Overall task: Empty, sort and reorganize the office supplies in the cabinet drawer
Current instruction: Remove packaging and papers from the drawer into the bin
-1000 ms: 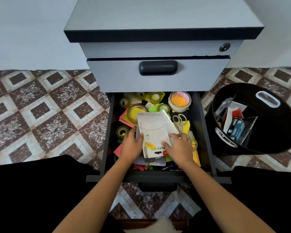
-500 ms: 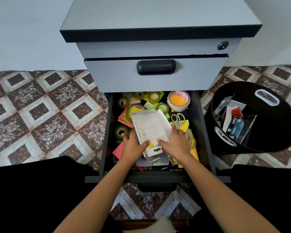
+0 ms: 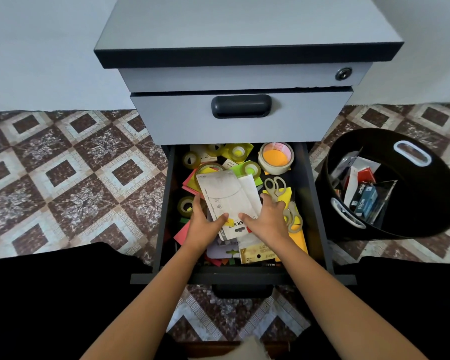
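Flat white card packet (image 3: 226, 201), edges gripped by curled fingers of left hand (image 3: 202, 226) and right hand (image 3: 269, 220), beige-handled scissors (image 3: 276, 190) just right.

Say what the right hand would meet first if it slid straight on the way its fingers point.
Probably the grey scissors just beyond the right hand; depth is unclear, so it may pass above them.

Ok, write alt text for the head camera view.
The left hand and right hand grip a white flat packet in an open cabinet drawer cluttered with tape rolls, scissors and coloured paper. A black bin holding stapler boxes stands on the tiled floor to its right.
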{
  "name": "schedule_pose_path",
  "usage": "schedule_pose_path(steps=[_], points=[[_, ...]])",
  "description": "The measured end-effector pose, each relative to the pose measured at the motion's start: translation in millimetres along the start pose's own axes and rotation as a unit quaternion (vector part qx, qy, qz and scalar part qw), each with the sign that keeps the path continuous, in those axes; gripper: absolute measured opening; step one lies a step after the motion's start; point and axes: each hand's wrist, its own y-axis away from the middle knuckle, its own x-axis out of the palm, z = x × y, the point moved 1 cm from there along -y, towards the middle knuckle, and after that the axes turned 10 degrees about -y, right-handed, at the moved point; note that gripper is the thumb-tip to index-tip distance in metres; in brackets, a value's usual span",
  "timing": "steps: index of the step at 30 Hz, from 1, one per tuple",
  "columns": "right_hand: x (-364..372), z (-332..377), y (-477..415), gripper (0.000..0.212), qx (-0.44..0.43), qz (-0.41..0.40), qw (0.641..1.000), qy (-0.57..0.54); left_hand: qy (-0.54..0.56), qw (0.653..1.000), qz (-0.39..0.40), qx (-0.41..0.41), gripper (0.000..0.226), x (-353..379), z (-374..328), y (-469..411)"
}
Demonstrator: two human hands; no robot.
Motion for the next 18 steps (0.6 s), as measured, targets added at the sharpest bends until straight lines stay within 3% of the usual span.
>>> schedule_pose_path(steps=[6, 18], points=[[8.0, 2.2, 0.6, 0.075, 0.032, -0.029, 0.999, -0.027, 0.027, 0.999, 0.023, 0.012, 0.082, 0.5, 1.6, 0.2], [14.8, 2.0, -3.3, 0.072, -0.049, 0.021, 0.993, -0.102, 0.096, 0.993, 0.057, 0.036, 0.088, -3.8, 6.0, -4.6]])
